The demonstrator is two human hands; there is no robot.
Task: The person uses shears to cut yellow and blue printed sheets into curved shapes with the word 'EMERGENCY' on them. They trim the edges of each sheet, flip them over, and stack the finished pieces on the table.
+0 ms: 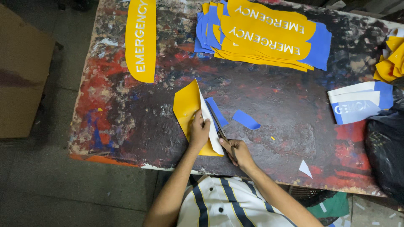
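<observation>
Striped white and dark shirt (227,204) fills the bottom edge, cut off by the frame, and both bare forearms reach up from it onto a paint-crusted table (126,126). Left hand (198,131) lies flat with fingers curled over a yellow sheet (187,107), pressing it down near the table's front edge; the sheet is folded so its white backing shows along the right side. Right hand (237,152) is closed around the handles of dark scissors (217,124), whose blades run up along the sheet's white edge; the handles are hidden inside the fist, and whether the blades are parted is hard to tell. Just beside the blades lie blue scraps (245,119). Farther back sits a stack of yellow and blue lettered pieces (269,35), and one long yellow strip (141,38) lies apart to the left, its top cut off. At the right edge a black bag (385,151) is only partly in view, its contents unseen
</observation>
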